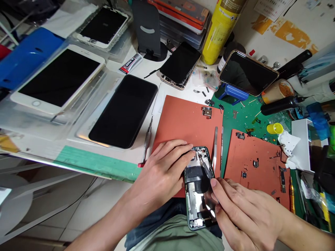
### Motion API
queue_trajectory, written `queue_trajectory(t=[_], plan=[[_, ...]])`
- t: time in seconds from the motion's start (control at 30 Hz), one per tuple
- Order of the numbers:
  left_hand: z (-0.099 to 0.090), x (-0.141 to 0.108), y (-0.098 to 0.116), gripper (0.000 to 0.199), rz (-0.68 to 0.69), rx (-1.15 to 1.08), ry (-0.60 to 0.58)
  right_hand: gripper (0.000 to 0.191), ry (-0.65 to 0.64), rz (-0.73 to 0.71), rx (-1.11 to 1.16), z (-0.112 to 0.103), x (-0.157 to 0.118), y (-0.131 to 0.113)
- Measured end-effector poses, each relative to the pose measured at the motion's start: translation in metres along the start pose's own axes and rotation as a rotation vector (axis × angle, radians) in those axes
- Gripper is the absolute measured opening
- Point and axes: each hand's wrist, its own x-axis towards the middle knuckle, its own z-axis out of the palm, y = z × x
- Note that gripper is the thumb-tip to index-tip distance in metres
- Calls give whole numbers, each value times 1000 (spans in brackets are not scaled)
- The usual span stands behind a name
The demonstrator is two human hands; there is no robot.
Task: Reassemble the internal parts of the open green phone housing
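An opened phone housing (192,209), its inner metal parts and black pads bared, extends over the near edge of the left red mat (183,115). My left hand (163,167) holds it by its upper left side, fingertips on the frame near the camera openings. In my right hand (243,209) is a pair of dark tweezers (206,169), pinched between thumb and fingers. Their tip points down into the camera area at the housing's top. The right hand's lower fingers lie along the housing's right edge. A silver pair of tweezers (215,148) lies on the mat just beyond.
A small camera module (206,112) sits at the left mat's far corner. Several tiny parts lie on the right red mat (235,157). A screwdriver (147,139) and a black phone (124,111) are at left. Behind stand a phone stand (147,28) and a yellow can (218,35).
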Motion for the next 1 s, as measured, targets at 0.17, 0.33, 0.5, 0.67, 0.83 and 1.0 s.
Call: queue_trajectory(t=[0.17, 0.33, 0.5, 0.67, 0.83, 1.0], plan=[[-2, 0, 0, 33, -19, -4, -14, 27, -11, 12, -11, -2, 1, 0], [-1, -2, 0, 38, -12, -16, -20, 29, -1, -30, -5, -3, 5, 4], [-1, 0, 0, 34, -17, -15, -24, 32, -18, -43, -21, -10, 15, 8], [-3, 3, 0, 37, -35, -40, -78, 34, -126, -135, -84, -23, 26, 13], [-5, 6, 1, 43, -112, -81, -153, 40, -157, -186, -168, -31, 35, 16], [-5, 10, 2, 47, -169, -93, -139, 34, -203, -166, -155, -41, 48, 18]])
